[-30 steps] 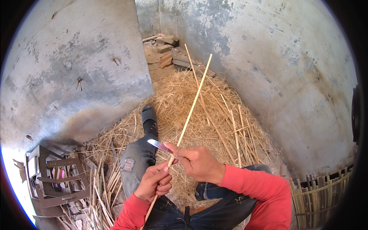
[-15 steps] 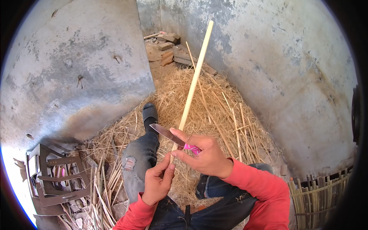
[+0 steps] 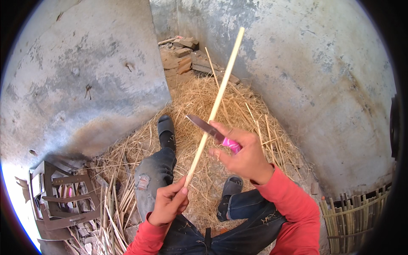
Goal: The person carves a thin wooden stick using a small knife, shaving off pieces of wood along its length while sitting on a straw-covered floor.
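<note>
A long, pale peeled stick (image 3: 219, 94) slants up and away from me toward the far wall. Its near end is pinched between the thumb and fingers of my left hand (image 3: 169, 203). My right hand (image 3: 245, 155) grips a knife (image 3: 206, 127) by its pink-and-white handle, with the thumb apart from the handle. The blade points left and lies across the stick, partway along its length. Thin shavings cling near my right thumb. Under the stick spreads a heap of straw-coloured shavings (image 3: 191, 100).
Below are my legs in dark jeans and grey slippers (image 3: 165, 124). A broken brown frame (image 3: 70, 197) and a bundle of thin sticks (image 3: 111, 219) lie at the left. Grey walls (image 3: 310, 80) close in both sides. A slatted fence (image 3: 355, 221) stands lower right; bricks (image 3: 185, 53) lie far back.
My right hand and the knife have moved up along the stick, away from my left hand. The stick leans further right, and my left hand has shifted slightly down and left.
</note>
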Tool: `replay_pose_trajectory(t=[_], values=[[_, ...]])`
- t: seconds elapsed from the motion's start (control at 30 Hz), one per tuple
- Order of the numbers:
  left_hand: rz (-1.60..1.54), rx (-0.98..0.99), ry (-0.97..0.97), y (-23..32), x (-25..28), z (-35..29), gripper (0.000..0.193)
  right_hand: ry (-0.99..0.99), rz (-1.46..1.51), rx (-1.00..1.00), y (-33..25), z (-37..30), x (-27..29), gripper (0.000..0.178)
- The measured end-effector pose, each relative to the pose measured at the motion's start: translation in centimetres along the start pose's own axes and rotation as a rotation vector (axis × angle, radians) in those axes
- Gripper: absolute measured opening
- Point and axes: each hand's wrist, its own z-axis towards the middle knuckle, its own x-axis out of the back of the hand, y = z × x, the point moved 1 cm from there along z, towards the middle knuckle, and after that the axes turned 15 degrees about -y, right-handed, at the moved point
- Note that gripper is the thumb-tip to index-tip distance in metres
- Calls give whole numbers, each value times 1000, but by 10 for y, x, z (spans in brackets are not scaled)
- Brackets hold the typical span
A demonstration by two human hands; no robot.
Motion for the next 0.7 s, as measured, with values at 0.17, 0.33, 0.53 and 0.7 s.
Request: replay_pose_trajectory(t=[0.17, 0.33, 0.53, 0.7], values=[[-8, 92, -59, -6, 7, -26, 42, 147, -190, 85, 17, 11, 20, 32], [36, 145, -102, -11, 21, -61, 43, 286, -241, 92, 42, 25, 54, 34], [77, 181, -64, 0, 47, -114, 38, 464, -275, -39, 53, 32, 91, 32], [109, 210, -65, 6, 55, -126, 37, 491, -209, 5, 58, 32, 86, 31]])
